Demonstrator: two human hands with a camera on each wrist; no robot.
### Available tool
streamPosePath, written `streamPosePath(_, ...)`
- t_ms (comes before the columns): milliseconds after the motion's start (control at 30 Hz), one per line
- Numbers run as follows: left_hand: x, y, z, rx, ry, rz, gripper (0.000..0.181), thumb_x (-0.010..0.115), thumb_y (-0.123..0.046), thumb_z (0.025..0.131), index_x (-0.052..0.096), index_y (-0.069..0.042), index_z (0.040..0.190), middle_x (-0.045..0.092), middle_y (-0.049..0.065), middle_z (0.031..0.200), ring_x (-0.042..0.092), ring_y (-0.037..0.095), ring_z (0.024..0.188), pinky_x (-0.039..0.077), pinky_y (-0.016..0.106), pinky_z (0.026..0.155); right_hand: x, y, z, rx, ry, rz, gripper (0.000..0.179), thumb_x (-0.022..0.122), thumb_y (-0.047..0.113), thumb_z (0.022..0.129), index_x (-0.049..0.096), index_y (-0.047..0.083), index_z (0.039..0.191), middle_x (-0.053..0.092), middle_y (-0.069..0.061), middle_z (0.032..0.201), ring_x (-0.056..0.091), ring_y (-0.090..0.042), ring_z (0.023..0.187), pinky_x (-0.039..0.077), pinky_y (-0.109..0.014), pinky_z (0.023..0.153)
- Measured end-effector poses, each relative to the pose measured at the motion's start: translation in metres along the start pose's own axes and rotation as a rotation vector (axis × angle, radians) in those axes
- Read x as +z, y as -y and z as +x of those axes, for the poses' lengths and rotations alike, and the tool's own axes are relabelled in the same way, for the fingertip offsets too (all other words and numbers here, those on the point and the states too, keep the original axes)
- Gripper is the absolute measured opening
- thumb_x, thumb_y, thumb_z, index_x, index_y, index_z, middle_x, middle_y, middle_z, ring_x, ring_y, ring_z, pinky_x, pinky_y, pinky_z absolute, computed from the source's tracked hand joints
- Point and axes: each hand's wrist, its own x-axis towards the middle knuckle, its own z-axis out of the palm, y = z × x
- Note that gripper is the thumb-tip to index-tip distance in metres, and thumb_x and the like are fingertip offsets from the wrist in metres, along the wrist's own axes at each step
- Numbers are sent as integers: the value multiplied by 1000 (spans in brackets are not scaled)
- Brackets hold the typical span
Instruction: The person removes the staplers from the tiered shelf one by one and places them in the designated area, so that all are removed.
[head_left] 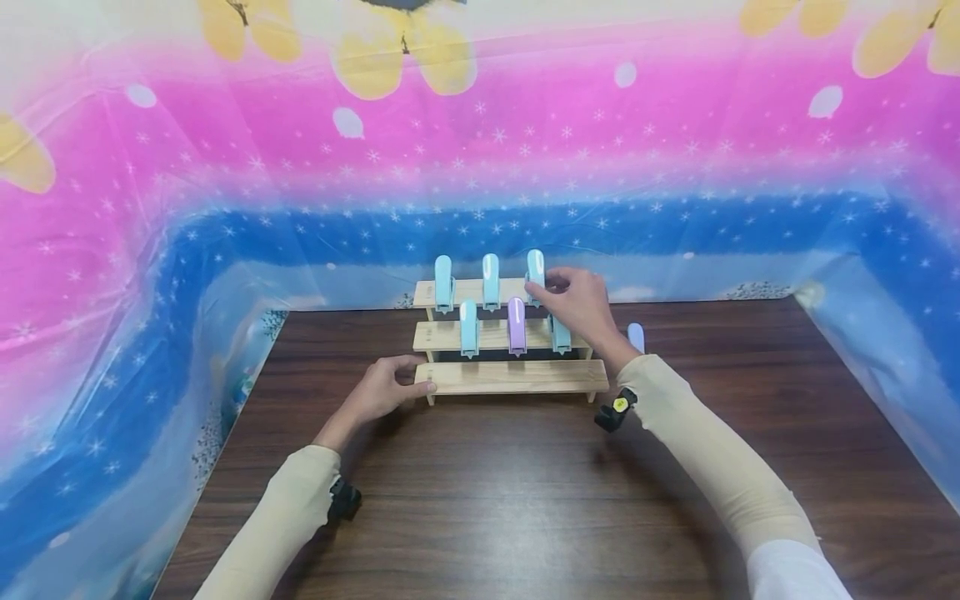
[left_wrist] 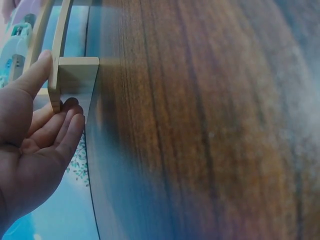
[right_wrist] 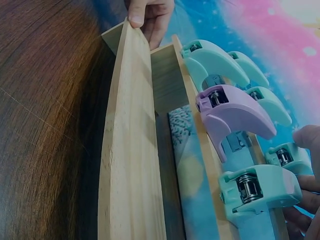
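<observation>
A three-step wooden rack [head_left: 517,377] stands on the table. My left hand [head_left: 381,388] pinches the left end of its lowest board, thumb on top and fingers underneath. On the top step, my right hand [head_left: 579,307] holds the rightmost teal hole punch [head_left: 535,265] between thumb and fingers. Two more teal hole punches, the left one [head_left: 444,279] and the middle one [head_left: 491,279], stand on that step. The middle step carries a teal punch [head_left: 468,325], a purple punch [right_wrist: 232,107] and a teal punch [right_wrist: 260,192], partly behind my right hand in the head view.
A pale lavender object [head_left: 636,336] shows on the table behind my right wrist, mostly hidden. The dark wood table [head_left: 495,500] extends toward me. Behind it and at its sides hangs a pink and blue patterned cloth [head_left: 675,142].
</observation>
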Motion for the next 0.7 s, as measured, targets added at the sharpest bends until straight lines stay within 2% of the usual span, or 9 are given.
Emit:
streamPosePath(200, 0, 0, 0, -3, 0, 3, 61, 78, -39, 92, 60, -4, 140, 63, 19, 138, 68, 28, 112, 58, 43, 86, 2, 0, 1, 5, -9, -5, 54, 76, 47, 90, 71, 5, 123, 75, -10, 107, 70, -23, 93, 58, -42, 84)
streamPosePath(433, -2, 1, 1, 5, -2, -2, 60, 78, -38, 92, 61, -4, 139, 63, 19, 137, 68, 28, 112, 58, 43, 86, 3, 1, 2, -1, -27, -3, 53, 76, 49, 90, 73, 5, 120, 76, -10, 106, 70, -23, 95, 57, -42, 86)
streamPosePath(700, -2, 1, 1, -2, 6, -3, 60, 78, -38, 92, 61, -4, 139, 63, 19, 138, 68, 28, 111, 58, 42, 85, 5, 0, 2, -6, -53, -10, 49, 76, 47, 90, 74, 5, 115, 76, -9, 102, 70, -23, 91, 57, -41, 82)
